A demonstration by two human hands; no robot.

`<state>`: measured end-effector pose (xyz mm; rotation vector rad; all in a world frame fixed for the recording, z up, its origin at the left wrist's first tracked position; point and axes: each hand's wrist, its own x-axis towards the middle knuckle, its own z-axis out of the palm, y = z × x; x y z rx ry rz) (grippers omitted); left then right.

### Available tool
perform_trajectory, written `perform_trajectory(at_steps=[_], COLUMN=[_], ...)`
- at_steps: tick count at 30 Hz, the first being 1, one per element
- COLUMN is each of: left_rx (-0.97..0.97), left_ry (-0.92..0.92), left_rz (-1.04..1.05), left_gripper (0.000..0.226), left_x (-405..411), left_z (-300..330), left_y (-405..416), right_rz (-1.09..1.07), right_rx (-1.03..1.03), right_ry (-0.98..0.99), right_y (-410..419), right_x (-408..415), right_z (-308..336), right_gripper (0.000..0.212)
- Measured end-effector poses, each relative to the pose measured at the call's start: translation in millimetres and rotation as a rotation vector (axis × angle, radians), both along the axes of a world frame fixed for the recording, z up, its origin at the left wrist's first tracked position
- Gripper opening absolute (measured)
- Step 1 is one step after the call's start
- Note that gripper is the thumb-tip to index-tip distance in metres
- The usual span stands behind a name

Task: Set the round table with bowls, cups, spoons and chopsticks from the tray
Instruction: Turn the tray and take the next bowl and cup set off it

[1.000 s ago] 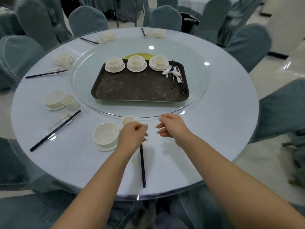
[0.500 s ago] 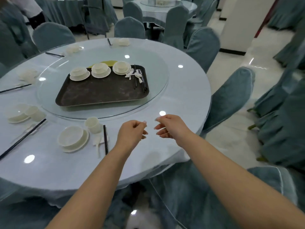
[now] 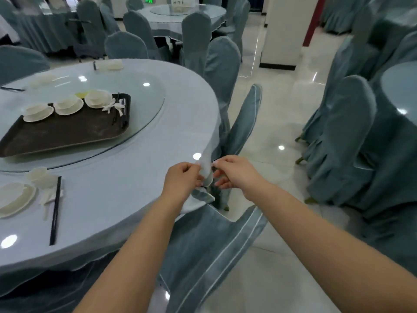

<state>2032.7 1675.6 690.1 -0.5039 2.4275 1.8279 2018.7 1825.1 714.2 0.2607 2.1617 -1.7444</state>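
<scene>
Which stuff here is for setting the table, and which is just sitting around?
For the job:
tray
three bowl stacks on it
spoons
chopsticks on the tray
finished place setting
round table

Just around:
covered chairs
other table behind

Neither the left hand nor the right hand holds tableware.
</scene>
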Motion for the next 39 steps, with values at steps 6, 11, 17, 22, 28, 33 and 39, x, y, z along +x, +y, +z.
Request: perform_trajectory(at_steps=[6,11,17,22,28,33,39], left_rx=[0.044,0.004,-0.042,-0.089,-0.055,-0.218,-0.202], left_ry=[-0.001,0.004,-0.021,-0.014,-0.067,-0.111,-0.203], left_rz=[-0.058,-0.1,-0.128,-0.129,-0.072,0.069,0.324], left_gripper=[0.022,0.025,0.026,0.028,0.027,0.028,0.022], left_x=[-20,-52,-116,-178,-236,-249,-234], left_z=[-5,-13,-28,-44,-55,-64,-74], left_y=[81,124,162,178,164,122,66], right_rz=[-0.044,-0.072,-0.032,-0.029,0.05,0.205,0.515], right_rx=[-0.004,0.021,0.067,0.077,0.106,0.137,0.13], right_ry=[0.017,0.0,-0.012,-0.019,-0.05,-0.098,-0.14], right_y=[84,126,157,166,144,99,25], right_x=[-4,-27,-86,-155,-233,-282,-308], right_z=[5,-4,-16,-28,-38,-56,-81], right_gripper=[0.016,0.019,0.02,0.021,0.019,0.018,0.018])
